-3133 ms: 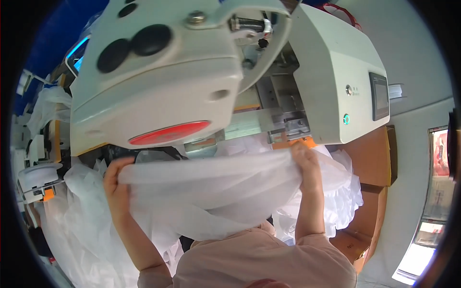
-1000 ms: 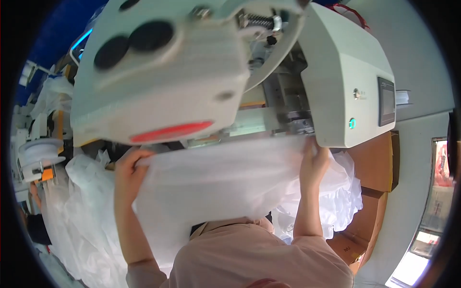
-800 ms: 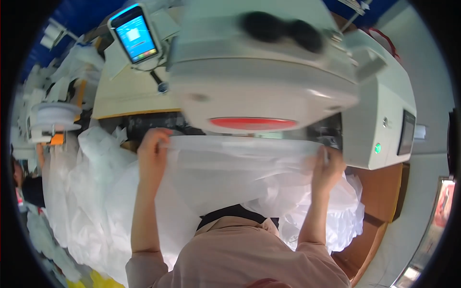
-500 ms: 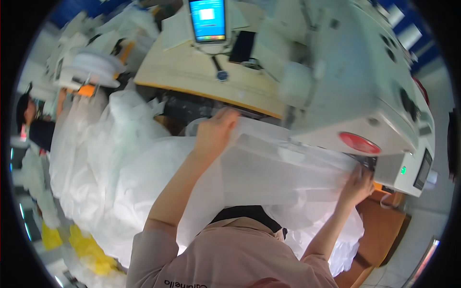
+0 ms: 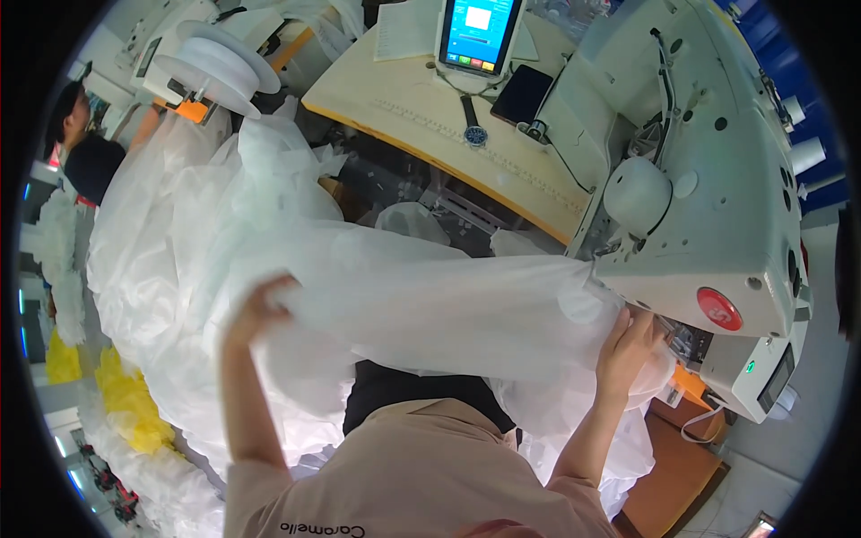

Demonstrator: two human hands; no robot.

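White cloth point(image 5: 430, 300), thin and wrinkly, stretches past your tummy to the big white machine point(image 5: 717, 215). Your right hand point(image 5: 630, 345) pinches its edge. Your left hand point(image 5: 262, 309) is blurry, fingers apart; you can't tell if it touches the cloth. A black phone point(image 5: 523, 94), a watch point(image 5: 474, 135) and a bright screen point(image 5: 480, 27) sit on the tan bench point(image 5: 359, 97).

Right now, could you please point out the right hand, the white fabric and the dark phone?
Right hand point(image 5: 624, 351), head view: its back.
White fabric point(image 5: 462, 305), head view: its broad middle span.
Dark phone point(image 5: 523, 93), head view: its flat upper face.
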